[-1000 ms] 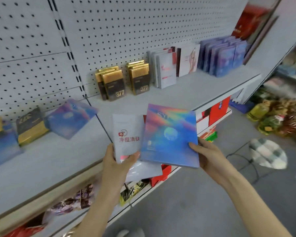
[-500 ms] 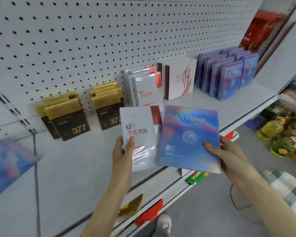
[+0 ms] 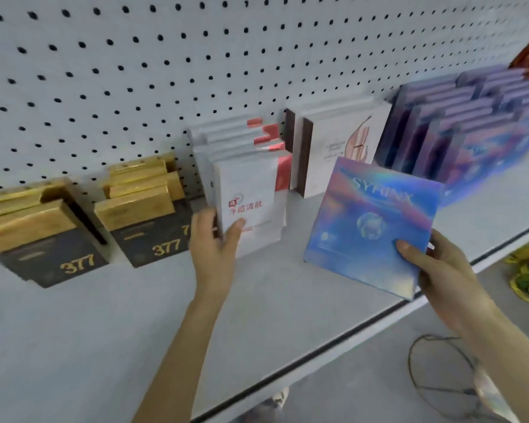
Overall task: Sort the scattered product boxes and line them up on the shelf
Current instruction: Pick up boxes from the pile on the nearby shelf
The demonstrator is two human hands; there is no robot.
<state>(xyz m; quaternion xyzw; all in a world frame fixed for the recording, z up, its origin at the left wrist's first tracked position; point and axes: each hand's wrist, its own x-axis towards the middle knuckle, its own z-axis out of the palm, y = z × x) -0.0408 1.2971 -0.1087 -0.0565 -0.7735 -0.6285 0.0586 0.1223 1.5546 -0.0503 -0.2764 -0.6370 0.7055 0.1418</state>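
White box [image 3: 251, 206] now stands at the front of its matching row mid-frame — left hand [image 3: 216, 245] still pinching it — while right hand [image 3: 440, 270] grips the blue box [image 3: 370, 224], unsorted, lower right.

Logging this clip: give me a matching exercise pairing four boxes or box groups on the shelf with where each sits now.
Things:
1. white and red box
2. holographic blue box
3. black and gold boxes
4. purple boxes

Places:
A. standing in rows at the far right of the shelf
B. held tilted above the shelf in the right hand
C. standing at the left, marked 377
D. gripped by the left hand at the front of its matching row

Pairs: 1-D, 2-B, 3-C, 4-A
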